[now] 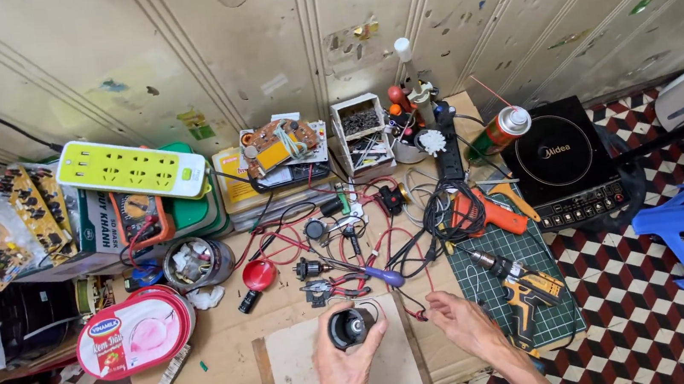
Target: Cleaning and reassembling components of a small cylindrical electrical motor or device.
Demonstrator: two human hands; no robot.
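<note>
Left hand (346,363) fingers clamped round black cylinder (350,326), right hand (458,318) fingertips pinched on red wire (419,315), pliers (337,287) just beyond fingers.

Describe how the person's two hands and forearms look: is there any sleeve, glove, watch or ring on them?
Both are bare. The left hand and its forearm carry no glove and no sleeve in view. The right hand and its forearm are likewise uncovered down to the frame edge. No watch or wristband shows on either wrist. The fingers look lean; a ring cannot be made out at this size.
</note>
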